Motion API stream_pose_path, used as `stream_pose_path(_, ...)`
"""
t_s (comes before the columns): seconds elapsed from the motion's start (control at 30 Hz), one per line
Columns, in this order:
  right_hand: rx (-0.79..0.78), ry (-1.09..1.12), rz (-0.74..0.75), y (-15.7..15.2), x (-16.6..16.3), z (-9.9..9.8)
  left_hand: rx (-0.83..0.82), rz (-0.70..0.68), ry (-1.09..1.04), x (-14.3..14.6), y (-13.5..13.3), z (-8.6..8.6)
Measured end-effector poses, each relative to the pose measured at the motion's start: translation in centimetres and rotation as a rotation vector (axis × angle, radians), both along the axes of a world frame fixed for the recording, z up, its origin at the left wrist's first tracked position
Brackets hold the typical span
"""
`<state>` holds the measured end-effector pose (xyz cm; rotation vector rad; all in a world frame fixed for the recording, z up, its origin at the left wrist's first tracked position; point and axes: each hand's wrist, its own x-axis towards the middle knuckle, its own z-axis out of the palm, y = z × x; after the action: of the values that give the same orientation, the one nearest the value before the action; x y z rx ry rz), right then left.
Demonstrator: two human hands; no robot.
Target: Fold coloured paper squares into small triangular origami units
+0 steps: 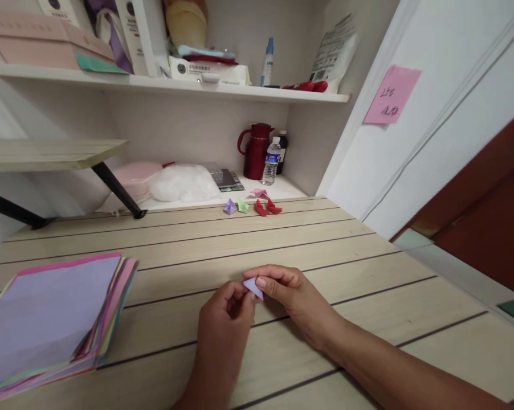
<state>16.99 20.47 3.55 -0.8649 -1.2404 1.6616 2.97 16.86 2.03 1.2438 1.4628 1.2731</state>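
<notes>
A small piece of folded purple paper (252,287), roughly triangular, is held between my two hands above the wooden table (175,296). My left hand (228,310) pinches its lower left edge between thumb and fingers. With thumb on top and fingers behind, my right hand (289,290) grips the right side. The fingers hide part of the paper. Farther back on the table sit small folded paper pieces: a purple one (229,206), a green one (243,206), a pair of red ones (261,208) and a pink one (259,193).
A stack of coloured paper (56,313) lies at the left. Behind the table stand a red jug (256,151), a water bottle (271,162) and a white plastic bag (184,182). A small raised shelf (52,154) on black legs overhangs the back left.
</notes>
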Motion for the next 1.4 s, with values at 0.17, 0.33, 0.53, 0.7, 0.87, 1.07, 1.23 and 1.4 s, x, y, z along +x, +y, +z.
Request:
stream_pose_path(0.17, -0.008, 0.063, -0.041, -0.1, -0.39, 0.06, 0.023, 0.032, -0.01, 0.2, -0.05, -0.11)
stream_pose_path(0.33, 0.017, 0.029, -0.063, -0.16, -0.46, 0.4, 0.073, 0.222, 0.031, 0.36, -0.02, -0.28)
stream_pose_path(0.53, 0.045, -0.005, -0.053, -0.35, -0.58, 0.62, 0.245, 0.275, 0.074, 0.02, 0.4, -0.22)
stream_pose_path(0.7, 0.108, -0.016, 0.012, -0.31, -0.55, 0.32, 0.271, 0.081, 0.071, -0.03, 0.37, -0.09)
stream_pose_path(0.87, 0.094, 0.065, 0.158, -0.36, -0.58, -0.18, 0.122, 0.052, -0.035, -0.19, 0.43, 0.24)
stream_pose_path(1.07, 0.089, 0.061, 0.156, -0.48, -0.65, -0.22, 0.142, 0.105, 0.094, -0.3, 0.34, 0.29)
stream_pose_path(1.23, 0.127, 0.058, 0.154, -0.68, -0.62, 0.08, 0.336, 0.146, 0.244, -0.21, 0.36, 0.2)
stream_pose_path(1.4, 0.151, 0.016, 0.112, -0.97, -0.81, 0.28, 0.571, 0.143, 0.498, -0.43, 0.51, -0.3)
